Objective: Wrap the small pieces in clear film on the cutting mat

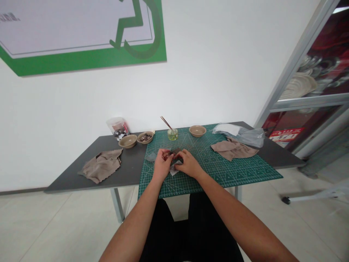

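Observation:
Over the green cutting mat (231,171) my two hands meet, fingers bent inward. My left hand (163,163) is closed, its thumb and fingers pinching the left side of a small dark brownish piece (176,150). Opposite it, my right hand (188,164) pinches the same piece from the right. Fingers cover much of it, so its exact kind is unclear. A pale, thin crumpled scrap (173,170) shows just beneath the fingers. Left of my left hand lies a translucent greyish scrap (151,157) on the mat.
Behind my hands stand a glass jar (172,134) with thin sticks, an empty-looking tan bowl (197,131), another tan bowl (128,141), and a bowl of dark pieces (145,137). Brown cloths (102,165) flank the mat. A plastic bag (245,135) and clear tub (118,128) lie farther out.

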Available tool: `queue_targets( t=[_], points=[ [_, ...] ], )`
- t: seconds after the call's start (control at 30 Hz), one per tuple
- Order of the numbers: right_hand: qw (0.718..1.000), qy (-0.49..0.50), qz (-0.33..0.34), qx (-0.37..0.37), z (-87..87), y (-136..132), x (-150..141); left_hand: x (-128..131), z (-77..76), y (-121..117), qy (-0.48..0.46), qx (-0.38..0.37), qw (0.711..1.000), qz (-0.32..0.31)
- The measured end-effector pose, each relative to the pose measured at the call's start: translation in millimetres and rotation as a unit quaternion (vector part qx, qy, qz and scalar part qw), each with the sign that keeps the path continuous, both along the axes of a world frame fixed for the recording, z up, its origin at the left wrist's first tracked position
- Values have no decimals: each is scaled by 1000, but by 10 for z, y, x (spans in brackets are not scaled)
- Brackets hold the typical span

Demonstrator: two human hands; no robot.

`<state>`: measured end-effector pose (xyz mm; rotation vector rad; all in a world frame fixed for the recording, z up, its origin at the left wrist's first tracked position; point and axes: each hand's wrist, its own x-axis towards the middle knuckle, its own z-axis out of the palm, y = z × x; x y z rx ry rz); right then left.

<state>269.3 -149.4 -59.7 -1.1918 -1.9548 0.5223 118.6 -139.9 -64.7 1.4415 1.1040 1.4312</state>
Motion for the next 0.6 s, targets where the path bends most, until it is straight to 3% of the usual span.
queue_targets(
  t=[0.07, 0.17, 0.33, 0.6],
  points=[
    [1000, 7, 2, 22, 2, -4, 10, 7, 12, -24, 24, 3, 1000, 12],
    [999, 34, 37, -1, -9, 4, 26, -2, 57, -72, 116, 20, 992, 38],
    [994, 63, 76, -55, -1, 1, 32, -29, 120, -171, 287, 92, 951, 68],
    [994, 40, 82, -54, -27, 13, 66, -99, 83, -275, 380, 97, 920, -16]
  ],
)
